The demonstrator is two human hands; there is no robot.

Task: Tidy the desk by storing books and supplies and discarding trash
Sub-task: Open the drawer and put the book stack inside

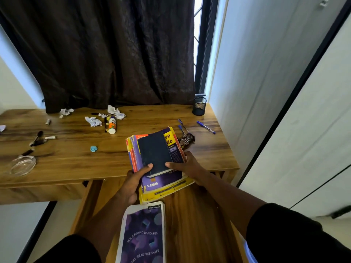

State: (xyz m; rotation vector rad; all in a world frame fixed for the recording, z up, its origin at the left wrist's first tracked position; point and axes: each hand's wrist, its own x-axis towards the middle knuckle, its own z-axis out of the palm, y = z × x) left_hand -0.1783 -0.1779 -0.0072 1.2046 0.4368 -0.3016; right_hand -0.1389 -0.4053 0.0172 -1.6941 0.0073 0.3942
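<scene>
Two hands clamp a stack of books (157, 158) at centre frame, over the desk (76, 160) edge: left hand (133, 182) and right hand (187, 164) both curled round it. Book-storing seems underway; next, carrying it off level. Crumpled paper (93, 121) waits upper left.

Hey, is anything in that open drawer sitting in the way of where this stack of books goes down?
Yes. A purple Classmate notebook already lies in the open drawer, just nearer than the book stack that both hands hold. The drawer's wood beside it, to the right, shows bare.
</scene>
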